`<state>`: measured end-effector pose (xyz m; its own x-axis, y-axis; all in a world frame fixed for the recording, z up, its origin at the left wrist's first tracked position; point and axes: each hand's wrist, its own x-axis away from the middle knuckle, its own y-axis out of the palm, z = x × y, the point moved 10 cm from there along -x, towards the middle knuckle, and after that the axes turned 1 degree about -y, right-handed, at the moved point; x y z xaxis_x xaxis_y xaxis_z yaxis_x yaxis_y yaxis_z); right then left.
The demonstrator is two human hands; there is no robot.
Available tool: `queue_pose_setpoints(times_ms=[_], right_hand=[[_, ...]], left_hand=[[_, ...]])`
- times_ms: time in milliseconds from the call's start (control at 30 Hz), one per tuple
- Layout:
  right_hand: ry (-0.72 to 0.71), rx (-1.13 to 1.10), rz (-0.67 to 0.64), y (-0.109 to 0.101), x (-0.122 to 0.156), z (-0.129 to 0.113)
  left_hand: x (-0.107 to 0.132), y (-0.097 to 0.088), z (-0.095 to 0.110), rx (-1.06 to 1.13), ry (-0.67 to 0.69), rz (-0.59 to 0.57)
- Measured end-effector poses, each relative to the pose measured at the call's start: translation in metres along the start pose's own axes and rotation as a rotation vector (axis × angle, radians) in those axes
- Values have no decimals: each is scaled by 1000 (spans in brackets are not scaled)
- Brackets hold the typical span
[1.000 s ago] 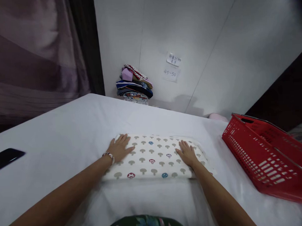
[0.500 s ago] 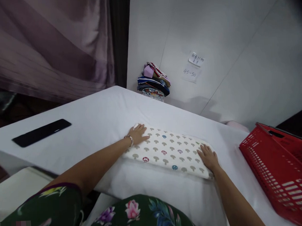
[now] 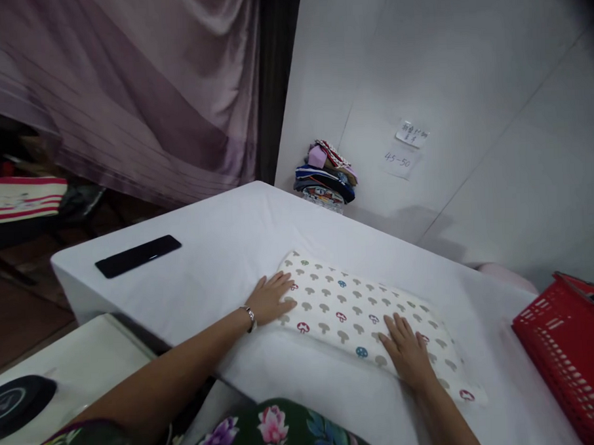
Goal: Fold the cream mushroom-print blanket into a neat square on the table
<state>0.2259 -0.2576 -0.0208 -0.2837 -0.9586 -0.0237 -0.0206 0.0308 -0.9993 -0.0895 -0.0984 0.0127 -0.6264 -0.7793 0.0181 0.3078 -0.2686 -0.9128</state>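
Observation:
A folded white cloth printed with grey, red and blue mushrooms lies flat on the white-covered table in front of me. My left hand rests palm down on the cloth's left end, fingers spread, with a bracelet on the wrist. Toward the right part of the cloth, my right hand also lies flat with its fingers apart. The cloth's right end stretches out past that hand. Neither hand grips anything.
A black phone-like slab lies at the table's left. A red plastic basket stands at the right. Folded clothes are stacked by the wall beyond the table. A white surface with a round black object is at lower left.
The cloth now reaches farther right, beyond my right hand, which was at its right edge. My left hand has slid down along the left end. The whole view has shifted.

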Motion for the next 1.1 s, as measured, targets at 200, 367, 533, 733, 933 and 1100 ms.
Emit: queue_pose_setpoints(times_ms=[200, 367, 533, 733, 933, 1100], right_hand=[[22, -179, 34, -9, 1, 41], [203, -168, 157, -15, 18, 124], [394, -297, 214, -25, 23, 170], [405, -439, 250, -58, -3, 152], [208, -349, 221, -71, -65, 116], [-63, -362, 115, -67, -109, 53]], left_hand=[[-5, -7, -1, 44, -13, -13], [-21, -37, -16, 207, -102, 149], [-57, -50, -37, 203, -238, 188], [-109, -42, -42, 16, -266, 96], [-147, -43, -2, -150, 12, 185], [-161, -17, 55, -151, 298, 102]])
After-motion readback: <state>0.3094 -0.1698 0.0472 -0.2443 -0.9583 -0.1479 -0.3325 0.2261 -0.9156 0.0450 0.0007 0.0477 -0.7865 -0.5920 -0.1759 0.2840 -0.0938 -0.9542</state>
